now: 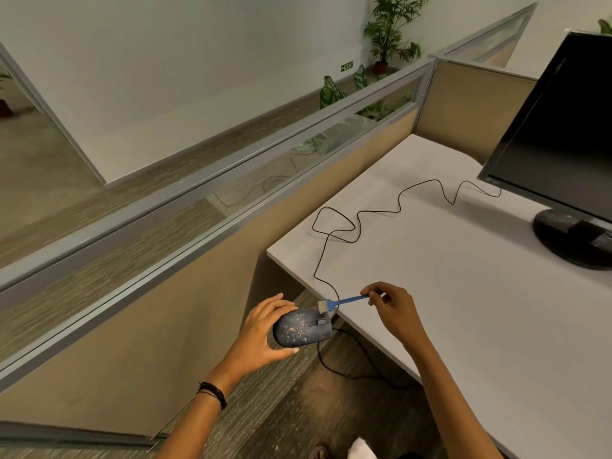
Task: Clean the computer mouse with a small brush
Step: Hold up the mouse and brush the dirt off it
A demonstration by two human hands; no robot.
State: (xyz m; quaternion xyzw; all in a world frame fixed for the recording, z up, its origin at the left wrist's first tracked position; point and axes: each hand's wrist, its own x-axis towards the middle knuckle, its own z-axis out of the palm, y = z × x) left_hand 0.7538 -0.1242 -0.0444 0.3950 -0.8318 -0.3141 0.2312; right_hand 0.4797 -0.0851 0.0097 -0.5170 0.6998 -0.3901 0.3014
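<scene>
The mouse [303,327] is in the air at about 6 o'clock in the view. It is just beside the near edge of the white counter [463,293] and not lying on it, and the carpet floor [291,409] is under it. It is dark blue-grey, and many small light specks cover its top.

The left hand [261,329] grasps the mouse from the 9 o'clock side. The fingers go over the far side of it and the thumb is under the near side. A dark band [213,394] is around this wrist.

The right hand [394,309] is at 3 o'clock from the mouse, above the counter edge. It pinches the end of a small brush [341,301] between the thumb and the fingertips. The brush has a thin blue handle and short white bristles. The bristles point down and touch the front end of the mouse, close to the wheel.

A thin black cable [364,212] goes from the front of the mouse toward 1 o'clock. It makes loose loops on the counter and reaches under a black monitor [563,134] at 2 o'clock, which stands on a round base [573,240].

A beige partition [198,276] with a glass strip runs along the 10 o'clock side. Green plants [387,31] stand behind it at 12 o'clock.
</scene>
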